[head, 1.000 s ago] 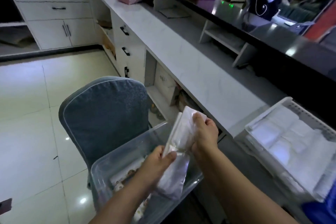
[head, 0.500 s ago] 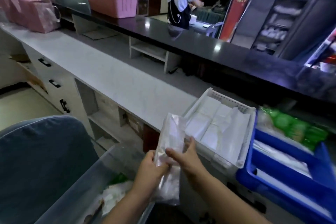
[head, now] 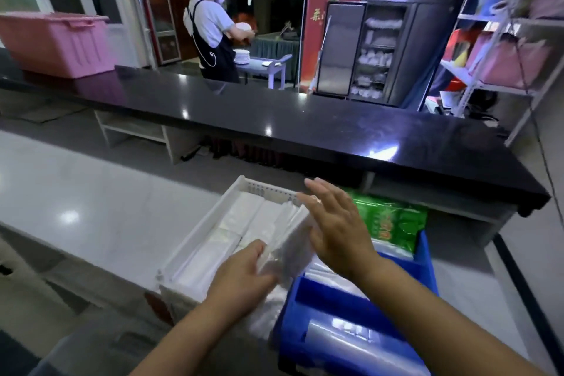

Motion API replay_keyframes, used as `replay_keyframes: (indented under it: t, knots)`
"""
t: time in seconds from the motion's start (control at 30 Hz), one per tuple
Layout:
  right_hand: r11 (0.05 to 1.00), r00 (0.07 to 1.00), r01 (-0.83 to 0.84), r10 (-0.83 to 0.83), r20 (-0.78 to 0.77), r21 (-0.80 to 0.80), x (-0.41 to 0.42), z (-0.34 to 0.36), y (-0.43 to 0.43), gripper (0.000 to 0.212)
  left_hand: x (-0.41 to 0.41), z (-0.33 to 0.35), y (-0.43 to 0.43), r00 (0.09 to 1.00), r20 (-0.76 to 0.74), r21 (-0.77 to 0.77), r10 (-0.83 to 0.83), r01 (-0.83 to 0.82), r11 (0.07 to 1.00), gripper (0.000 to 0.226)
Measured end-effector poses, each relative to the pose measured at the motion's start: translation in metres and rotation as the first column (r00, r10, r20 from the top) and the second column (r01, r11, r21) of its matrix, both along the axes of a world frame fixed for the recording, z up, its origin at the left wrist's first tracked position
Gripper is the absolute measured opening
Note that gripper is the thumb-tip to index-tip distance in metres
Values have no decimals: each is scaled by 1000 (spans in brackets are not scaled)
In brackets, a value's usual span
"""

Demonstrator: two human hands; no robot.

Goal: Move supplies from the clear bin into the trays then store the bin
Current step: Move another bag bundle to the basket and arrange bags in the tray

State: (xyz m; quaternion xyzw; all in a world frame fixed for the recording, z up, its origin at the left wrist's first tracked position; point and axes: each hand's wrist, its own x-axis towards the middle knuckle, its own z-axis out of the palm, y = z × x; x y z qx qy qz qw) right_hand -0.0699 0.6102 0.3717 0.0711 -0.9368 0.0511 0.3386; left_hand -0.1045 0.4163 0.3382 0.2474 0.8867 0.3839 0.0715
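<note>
A white plastic-wrapped pack [head: 287, 241] stands on edge at the right side of the white tray [head: 195, 238], which holds several similar white packs. My left hand [head: 244, 275] grips the pack's near end. My right hand [head: 335, 223] is flat and open, its palm pressing against the pack's right face. A blue tray [head: 427, 259] sits right of the white one, with clear wrapped packs and a green packet [head: 387, 220] in it. The clear bin is out of view.
Both trays rest on a pale counter [head: 91, 207] below a raised black bar top [head: 274, 119]. A pink crate [head: 58, 43] stands on the bar at far left. A person in an apron [head: 210, 40] works beyond it. Shelving stands at right.
The view swung right and up from the clear bin on the chair. Both hands carried the white pack from the bin to the white tray, and my right hand opened against it.
</note>
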Motion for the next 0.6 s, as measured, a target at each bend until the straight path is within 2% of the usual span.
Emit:
replay_keyframes:
  t: [0.07, 0.13, 0.2, 0.27, 0.33, 0.47, 0.6]
  knots:
    - [980, 972, -109, 71, 225, 165, 0, 8, 36, 67, -7, 10, 41, 978, -196, -167, -67, 34, 985, 17]
    - [961, 886, -128, -2, 464, 247, -1, 12, 72, 79, -9, 18, 81, 932, -320, -260, -167, 83, 962, 21]
    - [956, 795, -94, -98, 599, 280, 0, 13, 104, 72, -8, 21, 116, 872, -410, -345, -268, 124, 930, 27]
    - [963, 766, -37, -144, 627, 266, 4, 13, 129, 48, -7, 19, 144, 827, -456, -412, -327, 129, 902, 30]
    - [972, 776, -9, -142, 615, 235, 9, 8, 149, 36, -7, 15, 164, 816, -461, -443, -348, 128, 887, 31]
    - [971, 788, 28, -168, 592, 239, 15, -11, 181, 29, -15, 7, 185, 817, -432, -446, -382, 175, 878, 31]
    - [958, 776, 129, -258, 575, 256, 27, -21, 215, 32, -39, -9, 190, 850, -327, -562, -414, 177, 808, 30]
